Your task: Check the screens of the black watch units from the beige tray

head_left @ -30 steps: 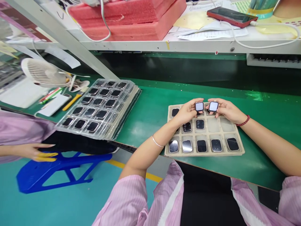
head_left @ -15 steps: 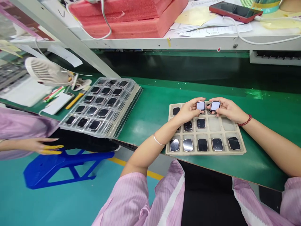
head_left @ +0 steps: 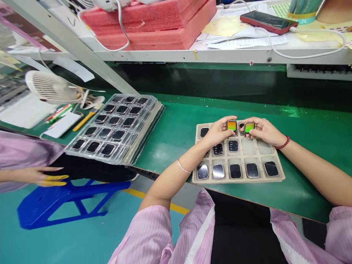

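green and orange are glowing on the two small watch screens i am watching, and the beige tray (head_left: 277, 179) is my landmark for everything else. the left hand (head_left: 217, 132) is pinching the left watch module (head_left: 231, 126) between thumb and fingertips, gripping it by its edges just above the far row of the tray. the right hand (head_left: 262, 130) is grasping the right watch module (head_left: 249, 127) the same way, fingers curled around its sides, also over the tray's far edge. the two modules are sitting side by side, close but not touching, both screens facing up toward the camera.

in the tray's near row five dark-screened watch modules (head_left: 235, 171) are lying flat in their pockets, and two more are showing in the middle row beneath the left hand. i am seeing a thin bracelet on the left wrist and a red bead bracelet (head_left: 283, 143) on the right wrist.

left of the tray, on the same green mat (head_left: 176, 128), a stack of clear trays (head_left: 117, 126) is holding rows of dark modules. further left of the tray a small white fan (head_left: 51, 87) is lying by some pens. beyond the tray, on the raised shelf, pink foam (head_left: 154, 22) and a red phone (head_left: 268, 22) are resting. far left of the tray, another person's hand (head_left: 41, 176) is resting over a blue stool (head_left: 68, 200).
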A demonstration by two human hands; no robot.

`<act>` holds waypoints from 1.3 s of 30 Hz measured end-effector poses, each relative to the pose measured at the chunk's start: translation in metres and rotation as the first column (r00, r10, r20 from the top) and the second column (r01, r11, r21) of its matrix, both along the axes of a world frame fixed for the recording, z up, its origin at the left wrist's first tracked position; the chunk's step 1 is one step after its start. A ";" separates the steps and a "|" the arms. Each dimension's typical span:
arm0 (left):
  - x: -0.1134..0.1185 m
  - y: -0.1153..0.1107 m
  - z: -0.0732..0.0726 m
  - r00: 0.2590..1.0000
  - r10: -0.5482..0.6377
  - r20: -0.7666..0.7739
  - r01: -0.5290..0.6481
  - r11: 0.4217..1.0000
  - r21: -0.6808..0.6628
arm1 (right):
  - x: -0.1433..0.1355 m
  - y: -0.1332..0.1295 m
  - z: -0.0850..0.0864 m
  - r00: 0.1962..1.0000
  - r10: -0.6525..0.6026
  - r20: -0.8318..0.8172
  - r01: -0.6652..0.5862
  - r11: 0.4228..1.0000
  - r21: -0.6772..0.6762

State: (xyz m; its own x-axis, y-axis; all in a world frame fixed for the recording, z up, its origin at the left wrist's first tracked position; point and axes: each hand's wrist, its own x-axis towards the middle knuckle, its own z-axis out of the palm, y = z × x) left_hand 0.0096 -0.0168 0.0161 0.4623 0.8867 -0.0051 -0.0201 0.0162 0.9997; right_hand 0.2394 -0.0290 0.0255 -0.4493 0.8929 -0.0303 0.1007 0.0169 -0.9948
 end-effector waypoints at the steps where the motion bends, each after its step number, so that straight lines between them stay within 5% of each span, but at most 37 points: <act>1: 0.000 0.000 0.001 1.000 0.004 -0.004 -0.004 1.000 -0.001 | 0.000 0.000 0.000 1.000 -0.006 0.002 0.006 1.000 -0.007; 27: 0.002 -0.001 0.003 0.998 0.006 0.069 -0.007 1.000 0.017 | -0.001 -0.001 -0.001 1.000 0.016 0.007 -0.017 0.997 0.074; 39: 0.002 -0.003 0.006 0.998 0.005 0.063 -0.004 1.000 -0.023 | 0.000 0.000 0.001 0.999 -0.029 0.028 0.030 0.999 -0.019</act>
